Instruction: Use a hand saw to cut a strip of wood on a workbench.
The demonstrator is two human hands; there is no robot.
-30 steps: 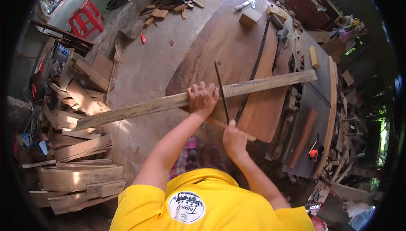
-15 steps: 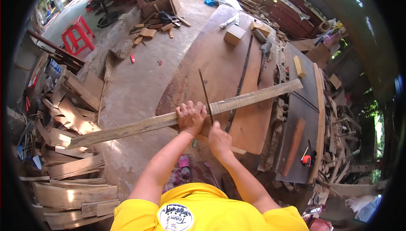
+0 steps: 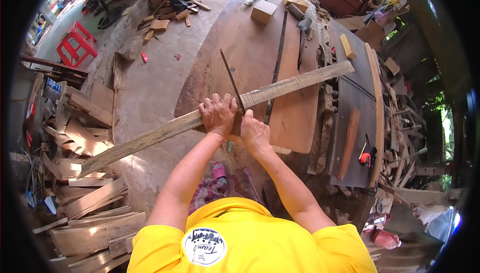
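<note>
A long, rough wooden plank (image 3: 295, 81) lies slantwise across the edge of a brown wooden worktop (image 3: 212, 70), its left end sticking out over the floor. My left hand (image 3: 218, 115) is closed over the plank, fingers curled at its far edge. Just right of it, a handsaw (image 3: 230, 76) with a thin dark blade crosses the plank and points away from me. My right hand (image 3: 255, 134) grips the saw at its near end, close to the plank's near edge; the handle is hidden in the fist.
On the worktop's far part are a wooden block (image 3: 263, 11) and a grey-headed tool (image 3: 304, 24). A dark side table (image 3: 342, 90) at right bears a reddish wood strip (image 3: 348, 143) and a tape measure (image 3: 366, 159). Scrap boards (image 3: 92, 233) pile up at left, beyond them a red stool (image 3: 76, 44).
My right hand has pushed the saw forward, closer to the plank, and the blade reaches farther past it. My left hand stays on the plank. The whole view has shifted a little.
</note>
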